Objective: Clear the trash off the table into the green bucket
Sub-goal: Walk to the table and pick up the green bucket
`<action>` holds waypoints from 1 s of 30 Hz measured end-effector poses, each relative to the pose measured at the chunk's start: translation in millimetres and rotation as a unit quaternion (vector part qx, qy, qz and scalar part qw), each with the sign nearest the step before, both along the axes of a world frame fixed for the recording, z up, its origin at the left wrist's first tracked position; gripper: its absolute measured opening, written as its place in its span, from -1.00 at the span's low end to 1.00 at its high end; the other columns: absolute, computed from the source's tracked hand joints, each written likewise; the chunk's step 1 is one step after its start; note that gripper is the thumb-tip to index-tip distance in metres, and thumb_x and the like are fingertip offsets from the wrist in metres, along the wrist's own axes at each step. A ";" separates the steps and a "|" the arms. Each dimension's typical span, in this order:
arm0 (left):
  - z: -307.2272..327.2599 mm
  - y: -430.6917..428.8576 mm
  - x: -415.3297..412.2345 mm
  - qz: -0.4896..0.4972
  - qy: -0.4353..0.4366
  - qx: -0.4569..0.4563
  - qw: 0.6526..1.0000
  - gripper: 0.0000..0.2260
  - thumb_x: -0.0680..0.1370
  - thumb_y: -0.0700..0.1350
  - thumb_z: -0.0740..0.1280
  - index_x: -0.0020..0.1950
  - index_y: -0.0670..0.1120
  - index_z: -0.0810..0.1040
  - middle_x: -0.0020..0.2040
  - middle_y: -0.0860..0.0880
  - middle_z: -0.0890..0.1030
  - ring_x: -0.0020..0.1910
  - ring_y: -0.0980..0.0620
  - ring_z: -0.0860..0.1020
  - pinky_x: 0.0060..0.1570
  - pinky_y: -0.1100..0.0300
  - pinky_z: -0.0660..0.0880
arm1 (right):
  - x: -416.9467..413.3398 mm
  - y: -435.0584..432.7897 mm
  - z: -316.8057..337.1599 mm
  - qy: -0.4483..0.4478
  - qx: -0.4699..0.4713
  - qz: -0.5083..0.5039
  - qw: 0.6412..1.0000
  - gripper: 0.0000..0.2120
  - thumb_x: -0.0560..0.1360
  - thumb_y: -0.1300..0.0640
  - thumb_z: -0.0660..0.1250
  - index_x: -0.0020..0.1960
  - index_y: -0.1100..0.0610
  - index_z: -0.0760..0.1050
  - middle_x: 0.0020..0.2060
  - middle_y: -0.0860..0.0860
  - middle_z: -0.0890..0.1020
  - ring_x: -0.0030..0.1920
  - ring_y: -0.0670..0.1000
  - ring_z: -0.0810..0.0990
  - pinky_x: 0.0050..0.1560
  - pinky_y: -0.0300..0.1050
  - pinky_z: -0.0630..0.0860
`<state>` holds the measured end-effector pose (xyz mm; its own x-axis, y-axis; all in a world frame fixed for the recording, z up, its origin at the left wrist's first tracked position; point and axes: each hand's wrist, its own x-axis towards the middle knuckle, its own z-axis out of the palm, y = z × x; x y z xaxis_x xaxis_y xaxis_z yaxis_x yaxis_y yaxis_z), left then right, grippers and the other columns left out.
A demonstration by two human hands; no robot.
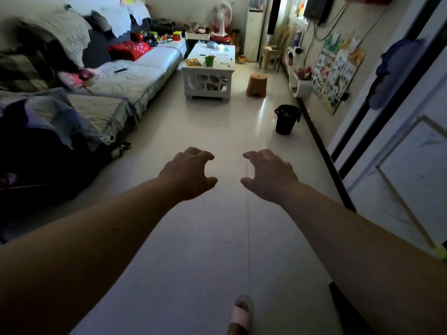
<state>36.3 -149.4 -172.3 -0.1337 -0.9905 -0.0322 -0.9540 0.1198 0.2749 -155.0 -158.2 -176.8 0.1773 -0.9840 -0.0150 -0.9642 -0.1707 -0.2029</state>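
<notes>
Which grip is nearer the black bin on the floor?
Right. The right grip hovers short of the black bin, slightly left of it; the left grip is farther left.

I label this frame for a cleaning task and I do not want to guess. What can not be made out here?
All in the head view:
- Which items on the table are trash: too far away and too small.
- Inside of the bucket: hidden by its own wall.
- What is in the bin: too dark.
- Palms of the left hand and right hand: turned down, hidden by the backs of the hands.
</notes>
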 end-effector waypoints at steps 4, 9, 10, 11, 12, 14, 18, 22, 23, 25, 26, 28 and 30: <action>-9.2 -80.7 -33.3 0.010 0.008 0.025 1.000 -0.43 0.46 0.14 0.36 0.44 0.07 0.32 0.46 -0.06 0.33 0.37 -0.10 0.36 0.28 -0.07 0.41 | -29.3 -80.0 -0.6 0.005 0.012 0.004 1.000 -0.38 0.45 -0.13 0.28 0.45 -0.06 0.19 0.40 0.07 0.33 0.36 0.15 0.36 0.29 0.11 0.31; -6.3 -172.5 -66.4 0.021 0.026 0.023 0.999 -0.43 0.47 0.15 0.34 0.45 0.08 0.32 0.47 -0.05 0.33 0.38 -0.11 0.34 0.29 -0.08 0.38 | -62.9 -173.8 13.1 0.022 0.010 0.003 1.000 -0.39 0.45 -0.13 0.29 0.45 -0.06 0.21 0.39 0.06 0.35 0.35 0.14 0.38 0.29 0.12 0.33; -4.7 -187.0 -70.0 0.021 0.031 0.024 0.999 -0.43 0.47 0.15 0.34 0.45 0.08 0.32 0.47 -0.05 0.32 0.38 -0.11 0.34 0.29 -0.08 0.37 | -67.5 -189.2 14.7 0.021 0.010 -0.001 1.000 -0.39 0.45 -0.13 0.29 0.45 -0.06 0.21 0.39 0.06 0.36 0.35 0.13 0.38 0.30 0.12 0.34; -2.7 -204.2 -73.3 0.019 0.035 0.022 0.999 -0.43 0.47 0.16 0.33 0.45 0.08 0.32 0.47 -0.05 0.32 0.38 -0.10 0.34 0.29 -0.08 0.37 | -71.5 -207.2 16.1 0.020 0.008 -0.004 1.000 -0.39 0.45 -0.13 0.29 0.44 -0.07 0.21 0.39 0.06 0.36 0.35 0.13 0.39 0.29 0.12 0.34; -1.2 -220.3 -75.7 0.015 0.036 0.020 0.999 -0.43 0.47 0.15 0.33 0.45 0.08 0.31 0.47 -0.05 0.32 0.38 -0.10 0.34 0.30 -0.08 0.36 | -74.4 -223.3 16.8 0.019 0.008 -0.004 1.000 -0.40 0.45 -0.13 0.29 0.44 -0.07 0.21 0.39 0.06 0.36 0.34 0.13 0.39 0.29 0.13 0.34; 1.5 -255.4 -78.4 0.008 0.035 0.014 0.999 -0.43 0.47 0.15 0.33 0.45 0.08 0.31 0.47 -0.05 0.32 0.39 -0.10 0.33 0.30 -0.08 0.35 | -77.0 -255.6 16.2 0.015 0.011 0.000 1.000 -0.40 0.44 -0.13 0.29 0.44 -0.07 0.22 0.38 0.06 0.36 0.33 0.13 0.40 0.29 0.12 0.36; -0.5 -330.9 -80.7 0.006 0.051 0.014 0.999 -0.44 0.47 0.15 0.33 0.45 0.08 0.31 0.48 -0.04 0.31 0.40 -0.09 0.32 0.31 -0.09 0.35 | -77.1 -325.9 11.3 0.010 0.007 0.007 1.000 -0.39 0.44 -0.13 0.29 0.44 -0.06 0.22 0.38 0.05 0.36 0.33 0.12 0.39 0.28 0.10 0.35; -5.9 -420.0 -80.7 -0.017 0.046 0.003 0.999 -0.44 0.48 0.14 0.34 0.45 0.07 0.32 0.49 -0.05 0.31 0.41 -0.10 0.32 0.31 -0.09 0.36 | -73.7 -414.0 6.4 0.015 -0.005 0.009 1.000 -0.39 0.46 -0.12 0.29 0.45 -0.06 0.21 0.40 0.04 0.35 0.35 0.10 0.38 0.28 0.10 0.36; -6.7 -446.0 -79.3 -0.021 0.046 0.001 0.999 -0.44 0.48 0.14 0.34 0.45 0.07 0.32 0.49 -0.05 0.30 0.41 -0.11 0.31 0.32 -0.09 0.35 | -71.4 -438.7 4.3 0.013 -0.004 0.007 1.000 -0.39 0.46 -0.12 0.29 0.45 -0.06 0.21 0.40 0.04 0.34 0.36 0.10 0.38 0.29 0.11 0.36; -5.3 -496.7 -76.2 -0.033 0.037 0.000 0.999 -0.44 0.48 0.14 0.34 0.45 0.06 0.32 0.49 -0.06 0.30 0.42 -0.11 0.30 0.32 -0.11 0.35 | -66.2 -484.9 1.9 0.008 0.005 0.000 1.000 -0.39 0.46 -0.11 0.30 0.46 -0.05 0.21 0.42 0.04 0.34 0.37 0.10 0.38 0.32 0.13 0.36; -3.4 -523.2 -74.9 -0.039 0.034 0.003 0.999 -0.44 0.48 0.14 0.34 0.45 0.06 0.32 0.49 -0.06 0.30 0.42 -0.11 0.30 0.32 -0.11 0.36 | -63.4 -509.7 2.0 0.005 0.008 -0.004 1.000 -0.39 0.46 -0.11 0.30 0.46 -0.05 0.21 0.42 0.04 0.34 0.38 0.10 0.37 0.33 0.14 0.36; 0.3 -575.0 -73.3 -0.057 0.024 0.006 0.998 -0.44 0.48 0.14 0.34 0.45 0.06 0.32 0.49 -0.06 0.31 0.41 -0.11 0.31 0.31 -0.11 0.37 | -59.3 -558.7 2.8 -0.005 0.009 -0.019 1.000 -0.39 0.47 -0.12 0.31 0.46 -0.05 0.21 0.43 0.04 0.34 0.38 0.09 0.37 0.34 0.15 0.35; 3.7 -620.5 -73.6 -0.073 0.014 0.007 0.997 -0.44 0.48 0.14 0.34 0.45 0.06 0.32 0.49 -0.06 0.31 0.41 -0.11 0.32 0.31 -0.10 0.38 | -56.5 -600.6 4.8 -0.015 0.009 -0.027 0.999 -0.39 0.47 -0.13 0.30 0.46 -0.05 0.21 0.43 0.03 0.34 0.39 0.09 0.37 0.34 0.15 0.35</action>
